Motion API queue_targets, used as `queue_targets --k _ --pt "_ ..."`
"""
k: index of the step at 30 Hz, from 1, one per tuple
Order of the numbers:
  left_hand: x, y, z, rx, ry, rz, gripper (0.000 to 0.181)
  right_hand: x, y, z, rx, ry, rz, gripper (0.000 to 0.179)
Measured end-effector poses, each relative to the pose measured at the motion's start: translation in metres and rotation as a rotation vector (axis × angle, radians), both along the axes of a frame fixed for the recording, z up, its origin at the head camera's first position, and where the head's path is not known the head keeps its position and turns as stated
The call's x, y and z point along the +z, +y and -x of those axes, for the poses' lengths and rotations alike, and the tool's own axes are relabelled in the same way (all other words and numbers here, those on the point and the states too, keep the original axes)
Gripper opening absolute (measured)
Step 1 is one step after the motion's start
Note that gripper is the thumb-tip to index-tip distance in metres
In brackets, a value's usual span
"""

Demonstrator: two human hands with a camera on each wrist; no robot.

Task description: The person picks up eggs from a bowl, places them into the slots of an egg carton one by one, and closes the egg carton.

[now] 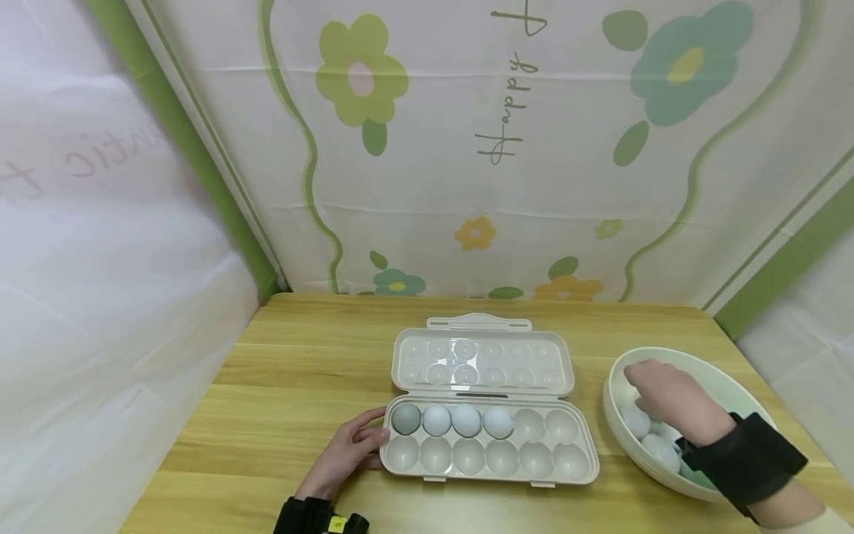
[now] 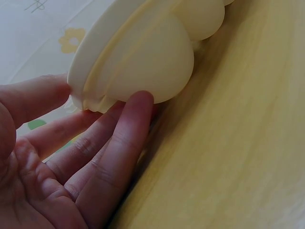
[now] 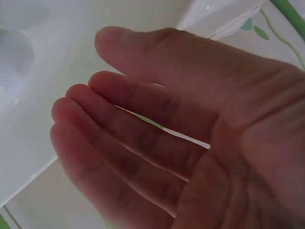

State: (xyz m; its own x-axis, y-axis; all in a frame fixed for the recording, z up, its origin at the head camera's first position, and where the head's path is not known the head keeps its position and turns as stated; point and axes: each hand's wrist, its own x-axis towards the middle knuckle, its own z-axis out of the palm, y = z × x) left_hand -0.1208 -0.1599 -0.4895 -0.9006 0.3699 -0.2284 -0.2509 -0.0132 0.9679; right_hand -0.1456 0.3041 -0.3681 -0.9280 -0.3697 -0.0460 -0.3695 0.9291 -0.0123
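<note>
A cream plastic egg box point(image 1: 490, 437) lies with its lid point(image 1: 483, 361) folded back. Its far row holds a grey-green egg point(image 1: 406, 419) at the left end, then three white eggs point(image 1: 467, 420). My left hand point(image 1: 347, 449) grips the box's left end, thumb at the rim and fingertips point(image 2: 143, 98) against the underside of the cups. Over the pale green bowl point(image 1: 617, 423) is my right hand point(image 1: 677, 397). In the right wrist view its fingers point(image 3: 138, 129) are loosely bent with nothing between them and the thumb. White eggs point(image 1: 660, 451) sit in the bowl below it.
Everything stands on a light wooden table point(image 1: 287, 386). A white cloth point(image 1: 480, 163) with printed flowers hangs behind its back edge, and more white cloth point(image 1: 113, 297) hangs at the left.
</note>
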Motion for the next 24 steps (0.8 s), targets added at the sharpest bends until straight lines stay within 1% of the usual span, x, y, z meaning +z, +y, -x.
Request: queue_targets --k 5,10,17,24 --pt "-0.002 0.000 0.000 0.001 0.005 -0.005 0.058 -0.004 0.008 0.007 -0.037 -0.093 0.022 0.022" --pt "-0.002 0.000 0.000 0.005 -0.001 -0.007 0.058 -0.008 0.017 0.013 -0.058 -0.162 0.030 0.024" --pt "-0.002 0.000 0.000 0.014 -0.014 0.006 0.058 -0.012 0.023 0.020 -0.063 -0.155 0.041 0.026" --pt "-0.002 0.000 0.001 0.009 -0.013 0.006 0.057 -0.018 0.025 0.025 -0.068 -0.155 0.056 0.027"
